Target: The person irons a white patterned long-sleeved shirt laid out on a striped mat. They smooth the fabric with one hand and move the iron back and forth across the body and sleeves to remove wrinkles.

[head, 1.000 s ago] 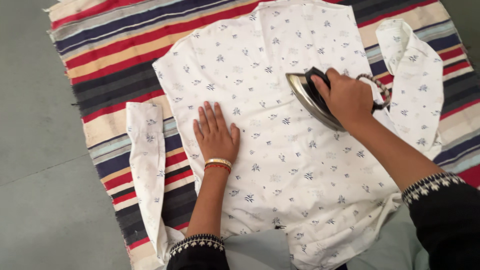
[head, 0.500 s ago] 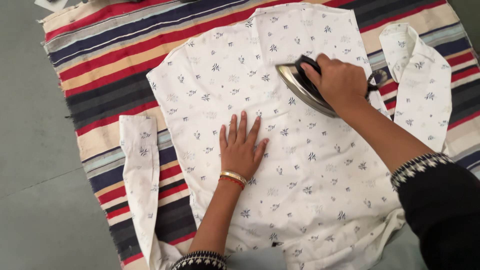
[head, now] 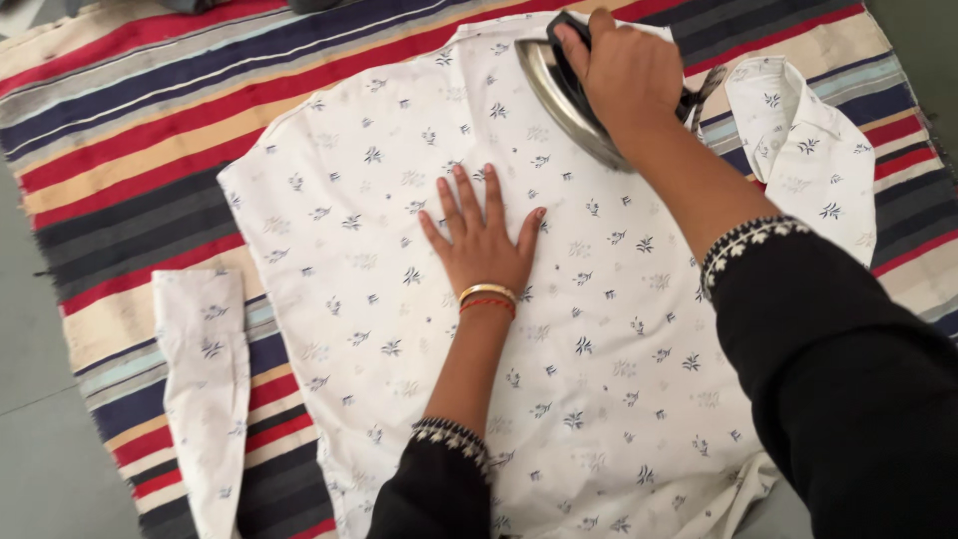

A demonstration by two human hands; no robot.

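A white shirt (head: 399, 299) with small dark flower prints lies spread flat on a striped cloth (head: 130, 170). My left hand (head: 479, 235) rests palm down on the middle of the shirt, fingers apart, with bangles at the wrist. My right hand (head: 624, 75) grips the black handle of a metal clothes iron (head: 559, 95), which sits on the shirt's upper part near the collar end. One sleeve (head: 205, 389) trails to the lower left, the other sleeve (head: 808, 150) lies at the upper right.
The striped cloth in red, navy, cream and grey lies on a grey floor (head: 40, 459). The iron's cord (head: 704, 95) runs off behind my right hand. Dark sleeves with white trim cover both my forearms.
The iron has slid up the shirt toward the collar end. My left hand shifted right, to the shirt's middle, staying flat. The view has moved closer.
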